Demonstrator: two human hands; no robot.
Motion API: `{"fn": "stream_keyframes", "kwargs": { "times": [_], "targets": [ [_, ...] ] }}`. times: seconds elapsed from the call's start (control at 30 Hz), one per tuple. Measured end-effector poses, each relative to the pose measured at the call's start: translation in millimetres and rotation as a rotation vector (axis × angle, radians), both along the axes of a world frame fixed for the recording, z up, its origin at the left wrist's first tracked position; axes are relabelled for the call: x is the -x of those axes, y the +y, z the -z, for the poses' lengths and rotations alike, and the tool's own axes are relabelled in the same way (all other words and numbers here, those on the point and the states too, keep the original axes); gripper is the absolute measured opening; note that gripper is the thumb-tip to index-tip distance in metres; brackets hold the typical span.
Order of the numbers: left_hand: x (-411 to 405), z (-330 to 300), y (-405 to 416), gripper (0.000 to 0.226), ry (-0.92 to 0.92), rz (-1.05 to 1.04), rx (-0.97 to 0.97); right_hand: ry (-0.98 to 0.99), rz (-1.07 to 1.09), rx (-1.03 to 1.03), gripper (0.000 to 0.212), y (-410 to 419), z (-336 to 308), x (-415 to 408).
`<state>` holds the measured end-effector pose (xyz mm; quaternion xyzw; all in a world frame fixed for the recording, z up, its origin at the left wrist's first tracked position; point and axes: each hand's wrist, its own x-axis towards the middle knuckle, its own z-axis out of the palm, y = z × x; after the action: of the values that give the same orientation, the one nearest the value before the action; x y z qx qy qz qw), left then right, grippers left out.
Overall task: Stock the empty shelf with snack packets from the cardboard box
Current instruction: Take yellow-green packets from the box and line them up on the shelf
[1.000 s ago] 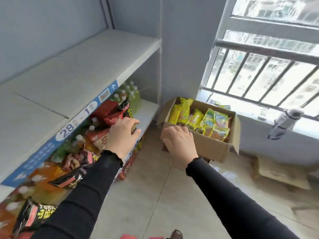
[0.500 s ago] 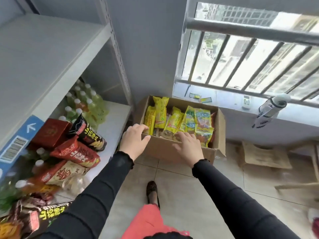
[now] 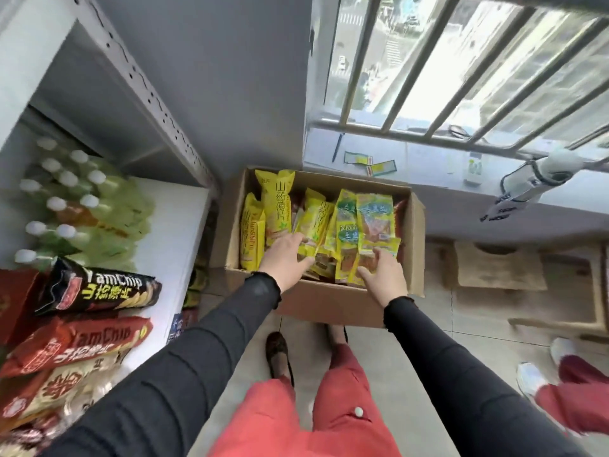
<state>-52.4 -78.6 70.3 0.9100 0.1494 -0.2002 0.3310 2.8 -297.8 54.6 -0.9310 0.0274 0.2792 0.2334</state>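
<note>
An open cardboard box (image 3: 329, 301) stands on the floor below the window, full of upright yellow and green snack packets (image 3: 375, 219). My left hand (image 3: 285, 258) is inside it, fingers and thumb closed around the lower end of a yellow snack packet (image 3: 314, 222). Over the box's front right, my right hand (image 3: 384, 275) has its fingers spread against the bottoms of the green-yellow packets. On the left, the white shelf (image 3: 171, 225) carries black and red YamChip packets (image 3: 99, 288) lying in a pile.
Green drink bottles (image 3: 82, 206) fill the back of the shelf, with an upright shelf post (image 3: 158, 103) beside the box. A barred window (image 3: 461, 77) and sill lie behind. A low wooden stool (image 3: 497, 268) and another person's feet (image 3: 534, 377) are on the right.
The view swung from the shelf down to the box. My left hand left the shelf and went into the box onto a yellow packet. My right hand moved in over the packets.
</note>
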Motion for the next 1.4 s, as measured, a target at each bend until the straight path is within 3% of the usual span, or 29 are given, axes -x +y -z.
{"fn": "stream_keyframes", "kwargs": {
  "times": [0.17, 0.4, 0.73, 0.87, 1.03, 1.17, 1.27, 1.4],
  "targets": [
    [-57.8, 40.9, -20.0, 0.052, 0.118, -0.113, 0.110, 0.038, 0.089, 0.066, 0.074, -11.9, 41.1, -64.0],
    [-131.3, 97.6, -38.1, 0.063, 0.216, -0.280, 0.165, 0.122, 0.162, 0.072, 0.069, -18.1, 95.8, -130.4],
    [-178.2, 150.9, -55.8, 0.071, 0.381, -0.402, 0.273, 0.093, 0.169, 0.229, 0.095, -6.4, 125.0, -140.1],
    [-167.5, 153.7, -54.7, 0.061, 0.402, -0.527, 0.347, 0.148, 0.345, 0.137, 0.079, -8.0, 129.2, -141.9],
    [-139.6, 131.0, -30.7, 0.044, 0.281, -0.765, 0.482, 0.199, 0.343, -0.032, 0.061, -2.6, 111.1, -141.8],
    [-110.9, 89.8, 2.6, 0.042, 0.146, -0.855, 0.493, 0.022, 0.302, -0.217, 0.042, 11.4, 81.0, -137.5],
    [-81.0, 45.7, 30.5, 0.030, 0.003, -0.955, 0.488, -0.075, 0.211, -0.390, 0.015, 37.6, 44.1, -131.2],
    [-22.6, -24.6, 67.4, 0.021, -0.226, -1.025, 0.422, -0.168, 0.014, -0.506, 0.017, 88.4, -6.1, -104.9]
  ]
}}
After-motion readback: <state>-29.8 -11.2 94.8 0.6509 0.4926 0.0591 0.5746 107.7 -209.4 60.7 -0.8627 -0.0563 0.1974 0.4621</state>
